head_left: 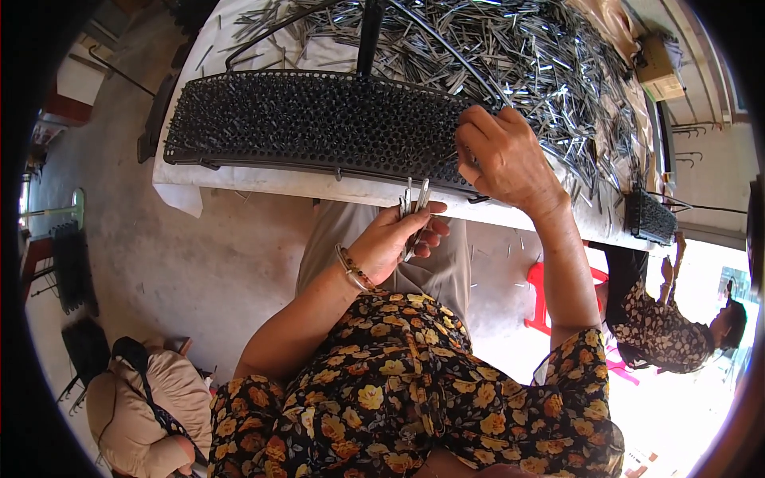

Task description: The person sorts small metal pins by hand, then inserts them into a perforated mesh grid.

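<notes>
A long black perforated rack (319,119), full of round holes, rests along the near edge of the table. Dark pieces stand close together in many of its holes. My left hand (397,239), a bracelet at its wrist, is closed round a few thin metal strips (417,199) just below the rack's front rim. The strips point upward between thumb and fingers. Over the right end of the rack, my right hand (502,159) is bent down with its fingers pinched together. Whatever those fingertips hold is hidden behind the hand.
A large heap of loose metal strips (526,80) covers the white-covered table (239,182). Black bars (370,40) rise behind the rack. Beyond the table's right end, another person (669,327) works at a similar rack (652,217). Below stands a red stool (538,299); a further person (151,398) sits lower left.
</notes>
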The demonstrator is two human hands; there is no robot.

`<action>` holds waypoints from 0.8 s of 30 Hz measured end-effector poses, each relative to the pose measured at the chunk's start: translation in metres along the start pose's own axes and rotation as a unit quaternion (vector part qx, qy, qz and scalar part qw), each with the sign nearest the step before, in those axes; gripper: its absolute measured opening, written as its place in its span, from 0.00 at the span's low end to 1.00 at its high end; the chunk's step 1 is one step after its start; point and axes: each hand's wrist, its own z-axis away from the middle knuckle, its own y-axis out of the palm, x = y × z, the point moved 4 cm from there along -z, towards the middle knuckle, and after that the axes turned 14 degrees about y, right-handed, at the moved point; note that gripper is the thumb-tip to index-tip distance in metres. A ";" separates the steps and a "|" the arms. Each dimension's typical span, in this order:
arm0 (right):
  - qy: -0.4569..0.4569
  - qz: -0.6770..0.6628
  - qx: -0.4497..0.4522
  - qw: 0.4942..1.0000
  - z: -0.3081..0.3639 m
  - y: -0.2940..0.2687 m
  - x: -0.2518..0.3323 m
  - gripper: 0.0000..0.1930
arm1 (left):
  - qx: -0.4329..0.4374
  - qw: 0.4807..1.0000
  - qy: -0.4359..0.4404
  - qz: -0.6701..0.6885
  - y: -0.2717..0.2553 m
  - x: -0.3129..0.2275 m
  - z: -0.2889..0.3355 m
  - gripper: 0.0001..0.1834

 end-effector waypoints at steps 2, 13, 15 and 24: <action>-0.008 0.013 0.005 1.000 -0.001 0.003 0.001 0.07 | 0.005 1.000 0.005 0.006 -0.002 0.001 0.000 0.17; 0.173 -0.294 0.002 0.940 0.028 0.018 0.004 0.08 | 0.031 0.999 0.005 -0.001 0.004 -0.008 -0.001 0.15; 0.226 -0.374 0.063 0.897 0.035 0.023 0.008 0.09 | 0.075 0.997 0.030 -0.002 0.009 -0.013 -0.003 0.15; 0.422 -0.630 0.059 0.649 0.071 0.045 -0.002 0.08 | 0.125 0.988 0.022 -0.084 0.018 -0.006 -0.008 0.16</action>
